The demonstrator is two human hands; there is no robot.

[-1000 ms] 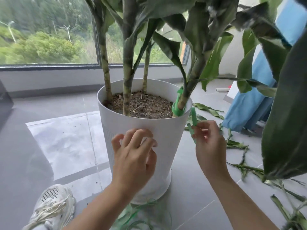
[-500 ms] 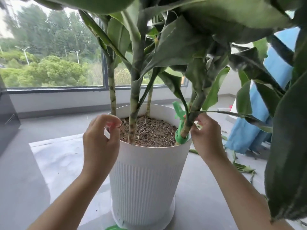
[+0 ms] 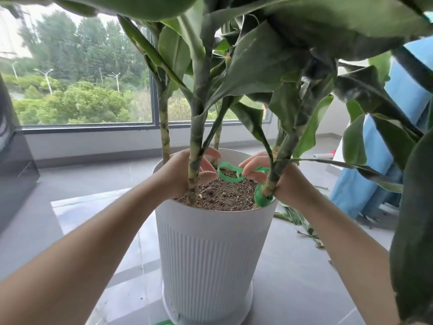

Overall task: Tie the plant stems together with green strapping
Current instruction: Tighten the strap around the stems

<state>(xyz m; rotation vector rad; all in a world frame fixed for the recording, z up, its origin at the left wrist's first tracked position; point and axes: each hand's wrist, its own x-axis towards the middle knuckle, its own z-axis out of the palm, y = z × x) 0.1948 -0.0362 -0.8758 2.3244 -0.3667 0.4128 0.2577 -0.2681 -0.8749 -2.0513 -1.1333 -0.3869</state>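
Left hand: the left hand [image 3: 180, 174] reaches over the near rim of the pot, behind the front stem [image 3: 195, 160]; the fingers [image 3: 208, 165] curl loosely past that stem with a gap between them, pinching nothing that shows.
Right hand: the right hand [image 3: 284, 181] sits at the pot's right rim, behind the right stem [image 3: 278, 165]; thumb and forefinger are pressed together on the green strapping [image 3: 228, 173].
Forearms: both bare, coming in from the lower corners.
Pot: white ribbed pot [image 3: 210, 254], filled with brown soil [image 3: 222, 195], standing on a white saucer [image 3: 168, 308] on the grey tiled floor [image 3: 70, 231].
Obstructions: large drooping leaves [image 3: 269, 62] fill the top of the view; the two near stems cross in front of both hands and hide part of each grip.
Surroundings: window [image 3: 77, 90] with trees outside; blue cloth [image 3: 403, 102] at right; cut leaves [image 3: 302, 219] on the floor just right of the pot.
Strapping: flat, bright green; one end wrapped around the base of the right stem at the rim, the free length curling in an open loop above the soil between the two hands.
Other stems: two thinner stems [image 3: 164, 127] stand further back.
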